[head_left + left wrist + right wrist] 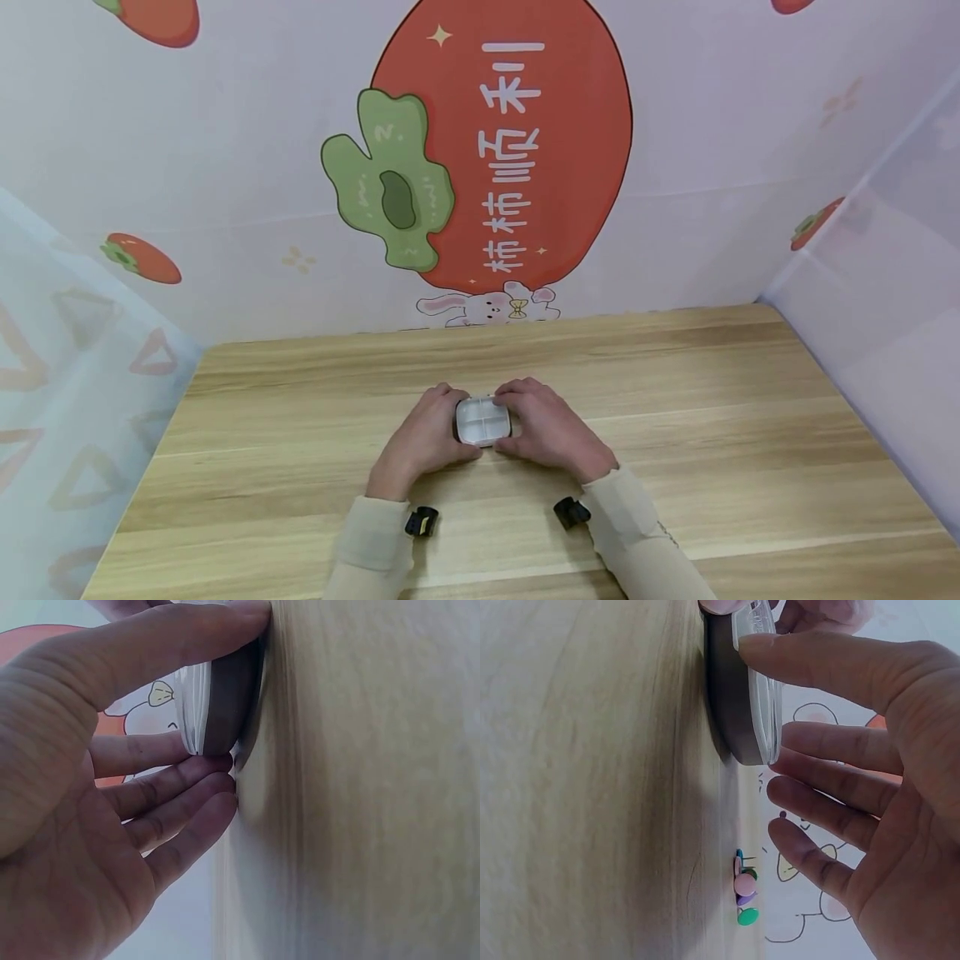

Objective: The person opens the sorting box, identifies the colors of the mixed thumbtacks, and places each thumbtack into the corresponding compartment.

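In the head view a small rounded pill box with a white inside split by a cross-shaped divider sits on the table between both hands. Its dark grey base and a clear upper edge show from the side in the left wrist view. My left hand grips the left side, thumb along the near edge and fingers at the far edge. On the opposite side my right hand holds the box between thumb and fingers, with the thumb tip at the rim in the right wrist view.
Several coloured thumbtacks lie on the table beyond the box in the right wrist view. The wooden table meets a printed cloth backdrop at its far edge, with cloth walls on both sides.
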The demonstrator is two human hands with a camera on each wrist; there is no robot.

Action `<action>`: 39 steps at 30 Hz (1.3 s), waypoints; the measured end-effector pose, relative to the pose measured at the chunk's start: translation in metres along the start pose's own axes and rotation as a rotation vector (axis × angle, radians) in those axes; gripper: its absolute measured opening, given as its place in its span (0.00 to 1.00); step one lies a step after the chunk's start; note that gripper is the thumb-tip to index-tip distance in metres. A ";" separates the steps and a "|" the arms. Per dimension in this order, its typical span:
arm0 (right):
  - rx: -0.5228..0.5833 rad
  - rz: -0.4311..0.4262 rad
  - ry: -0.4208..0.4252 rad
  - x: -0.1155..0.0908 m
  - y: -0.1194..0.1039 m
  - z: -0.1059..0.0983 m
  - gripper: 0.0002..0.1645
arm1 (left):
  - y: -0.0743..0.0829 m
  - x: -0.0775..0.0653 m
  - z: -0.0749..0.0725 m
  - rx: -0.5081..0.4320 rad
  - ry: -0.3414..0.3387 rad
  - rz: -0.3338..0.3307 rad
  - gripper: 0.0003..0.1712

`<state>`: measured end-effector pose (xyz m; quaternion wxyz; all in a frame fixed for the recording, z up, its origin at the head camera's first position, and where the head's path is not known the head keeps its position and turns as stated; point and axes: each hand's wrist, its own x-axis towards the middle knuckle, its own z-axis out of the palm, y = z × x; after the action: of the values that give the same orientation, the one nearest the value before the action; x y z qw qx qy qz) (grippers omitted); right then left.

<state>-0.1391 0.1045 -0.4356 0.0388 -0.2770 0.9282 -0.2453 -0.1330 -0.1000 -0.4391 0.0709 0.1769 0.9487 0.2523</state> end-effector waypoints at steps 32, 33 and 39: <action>0.036 0.066 -0.030 -0.002 0.002 -0.005 0.33 | -0.005 -0.002 -0.002 -0.051 0.018 -0.067 0.41; 0.033 0.066 -0.030 -0.001 0.002 -0.005 0.33 | -0.005 -0.002 -0.002 -0.058 0.018 -0.070 0.41; 0.037 0.062 -0.027 -0.001 0.003 -0.005 0.32 | -0.007 -0.002 -0.003 -0.069 0.017 -0.073 0.40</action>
<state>-0.1409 0.1093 -0.4327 0.0642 -0.2505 0.9311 -0.2573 -0.1340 -0.1072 -0.4401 0.0779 0.1375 0.9458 0.2836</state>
